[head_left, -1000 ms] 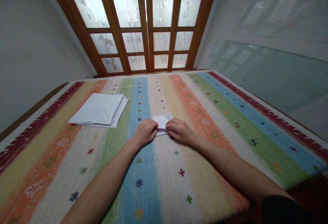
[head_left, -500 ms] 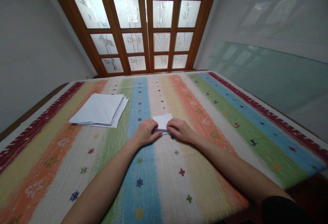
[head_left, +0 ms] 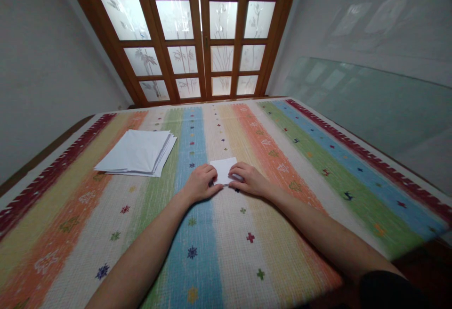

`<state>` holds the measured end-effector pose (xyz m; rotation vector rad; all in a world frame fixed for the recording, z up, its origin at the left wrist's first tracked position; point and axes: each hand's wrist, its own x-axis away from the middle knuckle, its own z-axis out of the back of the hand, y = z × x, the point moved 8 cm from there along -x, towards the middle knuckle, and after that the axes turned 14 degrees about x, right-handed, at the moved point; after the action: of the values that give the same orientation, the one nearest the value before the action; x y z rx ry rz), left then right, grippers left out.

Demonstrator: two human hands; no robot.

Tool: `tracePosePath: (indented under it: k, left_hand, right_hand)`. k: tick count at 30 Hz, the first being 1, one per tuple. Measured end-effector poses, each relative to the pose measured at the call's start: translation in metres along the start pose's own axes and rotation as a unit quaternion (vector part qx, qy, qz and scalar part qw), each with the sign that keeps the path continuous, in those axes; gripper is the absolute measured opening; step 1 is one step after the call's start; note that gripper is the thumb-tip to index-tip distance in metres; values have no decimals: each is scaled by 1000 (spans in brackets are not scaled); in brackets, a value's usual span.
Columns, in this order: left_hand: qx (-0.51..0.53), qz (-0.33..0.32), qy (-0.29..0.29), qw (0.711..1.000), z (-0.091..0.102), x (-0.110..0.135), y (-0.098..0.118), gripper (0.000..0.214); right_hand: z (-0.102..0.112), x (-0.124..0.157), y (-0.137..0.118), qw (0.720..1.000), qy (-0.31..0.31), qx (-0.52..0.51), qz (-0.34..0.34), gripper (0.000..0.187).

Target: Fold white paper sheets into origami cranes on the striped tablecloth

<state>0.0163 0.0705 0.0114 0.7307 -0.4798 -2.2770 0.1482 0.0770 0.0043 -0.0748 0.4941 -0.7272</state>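
A small folded piece of white paper (head_left: 223, 170) lies on the striped tablecloth (head_left: 229, 252) in front of me. My left hand (head_left: 202, 182) grips its left edge, thumb at the near corner and fingers curled over the side. On the right edge, my right hand (head_left: 250, 179) holds it the same way, with its thumb near the front fold. Both hands rest low against the cloth, and the fingers partly hide the paper's sides.
A loose stack of white paper sheets (head_left: 136, 152) lies to the left, beyond my left hand. Behind the table stands a wooden door with frosted panes (head_left: 222, 59). A glass panel (head_left: 370, 106) leans along the right wall.
My right thumb has shifted toward the near edge of the paper, and that edge now looks flatter. The stack of sheets has stayed in place.
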Motion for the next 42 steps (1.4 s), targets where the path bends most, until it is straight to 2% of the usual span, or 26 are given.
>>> tracePosePath:
  k: [5,13,29,38,42]
  left_hand:
    - [1,-1,4,1000,-1,0,-2,24]
    - [28,13,2,1000,1,1,-2,19]
    - [28,25,19,999,1,1,-6,9]
    - [17,8,51,998,1,4,-9,23]
    - [8,-3,82,997,5,6,-10,29]
  right_hand:
    - [1,1,7,1000,-11,-2,-15,21]
    - [5,-1,7,999,1,-35,-22,10]
    - [2,0,7,1000,11,8,-12,11]
    - [-3,0,-4,996,4,91,-17,10]
    - [-1,0,-1,996,10,74,-40,11]
